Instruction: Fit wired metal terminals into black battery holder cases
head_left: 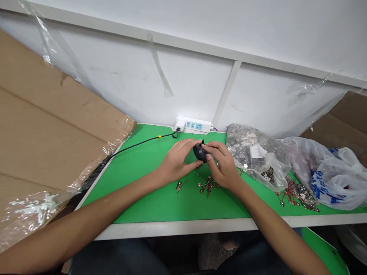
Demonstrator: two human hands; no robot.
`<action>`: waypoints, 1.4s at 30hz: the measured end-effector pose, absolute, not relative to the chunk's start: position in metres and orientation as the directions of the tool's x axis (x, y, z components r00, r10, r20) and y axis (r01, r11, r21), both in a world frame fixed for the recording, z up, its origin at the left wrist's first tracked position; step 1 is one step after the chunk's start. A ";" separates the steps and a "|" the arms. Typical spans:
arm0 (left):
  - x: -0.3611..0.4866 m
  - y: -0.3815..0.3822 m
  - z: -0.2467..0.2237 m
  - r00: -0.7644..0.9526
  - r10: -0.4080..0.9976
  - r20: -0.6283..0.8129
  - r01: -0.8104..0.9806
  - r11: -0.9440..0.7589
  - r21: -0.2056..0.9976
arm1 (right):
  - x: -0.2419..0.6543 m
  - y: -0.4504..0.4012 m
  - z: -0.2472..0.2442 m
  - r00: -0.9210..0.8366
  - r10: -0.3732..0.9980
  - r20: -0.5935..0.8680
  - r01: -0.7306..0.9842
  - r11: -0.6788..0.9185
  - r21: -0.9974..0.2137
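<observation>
Between both hands, a little above the green table mat [137,208], is a round black plastic part [200,152] whose exact kind I cannot make out. My left hand [179,160] grips it from the left, thumb below and fingers above. From the right, my right hand [220,162] holds it with thumb and fingertips. Beneath the hands lies a small pile of metal pieces with red wires [208,185]. Just left of that pile is another small metal piece with a red wire [179,186].
A white power strip [197,125] with a plugged-in black cable [140,144] sits against the wall. Clear bags of small metal parts [252,149], loose wired parts [298,194] and a white plastic bag [341,179] lie at right. A large cardboard sheet [57,126] leans at left.
</observation>
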State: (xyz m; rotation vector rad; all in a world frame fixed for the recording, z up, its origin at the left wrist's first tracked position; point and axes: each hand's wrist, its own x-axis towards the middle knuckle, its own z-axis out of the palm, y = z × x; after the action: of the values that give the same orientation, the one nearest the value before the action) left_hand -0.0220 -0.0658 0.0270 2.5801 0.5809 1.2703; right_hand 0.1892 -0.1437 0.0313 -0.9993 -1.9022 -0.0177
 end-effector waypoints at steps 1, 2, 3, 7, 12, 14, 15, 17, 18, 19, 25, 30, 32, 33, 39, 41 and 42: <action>-0.022 -0.067 0.028 0.548 0.436 0.714 0.254 -0.900 0.354 | 0.189 -0.144 0.031 -0.204 0.638 0.743 0.627 0.668 -0.401; -0.022 -0.067 0.029 0.545 0.438 0.715 0.250 -0.899 0.360 | 0.188 -0.145 0.030 -0.190 0.646 0.740 0.609 0.668 -0.427; -0.022 -0.068 0.030 0.543 0.441 0.715 0.244 -0.897 0.368 | 0.187 -0.146 0.030 -0.168 0.653 0.738 0.590 0.667 -0.455; -0.022 -0.070 0.032 0.544 0.448 0.710 0.207 -0.891 0.404 | 0.182 -0.148 0.033 -0.062 0.690 0.721 0.518 0.640 -0.568; -0.022 -0.071 0.034 0.549 0.429 0.717 0.174 -0.898 0.404 | 0.175 -0.149 0.037 0.012 0.747 0.664 0.410 0.602 -0.685; -0.022 -0.071 0.035 0.537 0.429 0.727 0.174 -0.899 0.402 | 0.172 -0.149 0.036 0.059 0.784 0.617 0.332 0.568 -0.753; -0.022 -0.071 0.035 0.533 0.423 0.733 0.171 -0.902 0.397 | 0.171 -0.149 0.036 0.088 0.812 0.577 0.282 0.536 -0.796; -0.023 -0.071 0.035 0.531 0.404 0.745 0.162 -0.911 0.379 | 0.169 -0.148 0.036 0.134 0.863 0.488 0.179 0.463 -0.868; -0.023 -0.070 0.034 0.532 0.396 0.749 0.161 -0.915 0.369 | 0.169 -0.148 0.036 0.146 0.878 0.455 0.141 0.437 -0.888; -0.023 -0.070 0.033 0.532 0.393 0.750 0.163 -0.917 0.365 | 0.169 -0.148 0.036 0.151 0.886 0.438 0.122 0.423 -0.898; -0.021 -0.062 0.026 0.520 0.425 0.741 0.148 -0.899 0.412 | 0.173 -0.150 0.044 0.044 0.819 0.573 0.383 0.516 -0.767; -0.019 -0.065 0.030 0.476 0.462 0.749 0.064 -0.867 0.494 | 0.179 -0.147 0.044 0.028 0.777 0.629 0.609 0.486 -0.627; -0.018 -0.069 0.032 0.456 0.527 0.717 0.013 -0.810 0.587 | 0.182 -0.144 0.041 0.056 0.783 0.620 0.628 0.456 -0.631; -0.018 -0.070 0.033 0.452 0.562 0.693 -0.019 -0.770 0.637 | 0.183 -0.142 0.040 0.063 0.789 0.611 0.625 0.446 -0.641; -0.014 -0.069 0.024 0.443 0.735 0.512 -0.219 -0.465 0.858 | 0.186 -0.139 0.040 0.114 0.831 0.545 0.573 0.393 -0.719; -0.012 -0.067 0.019 0.458 0.762 0.457 -0.284 -0.362 0.888 | 0.185 -0.141 0.040 0.122 0.850 0.513 0.545 0.375 -0.750; -0.012 -0.066 0.017 0.472 0.768 0.433 -0.301 -0.321 0.898 | 0.184 -0.142 0.040 0.117 0.864 0.490 0.518 0.368 -0.772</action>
State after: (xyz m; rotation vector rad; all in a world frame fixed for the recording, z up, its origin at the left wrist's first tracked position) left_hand -0.0120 -0.0664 0.0173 1.5465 0.4215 1.1377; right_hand 0.1843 -0.1419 0.0396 -1.2881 -1.5425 0.3987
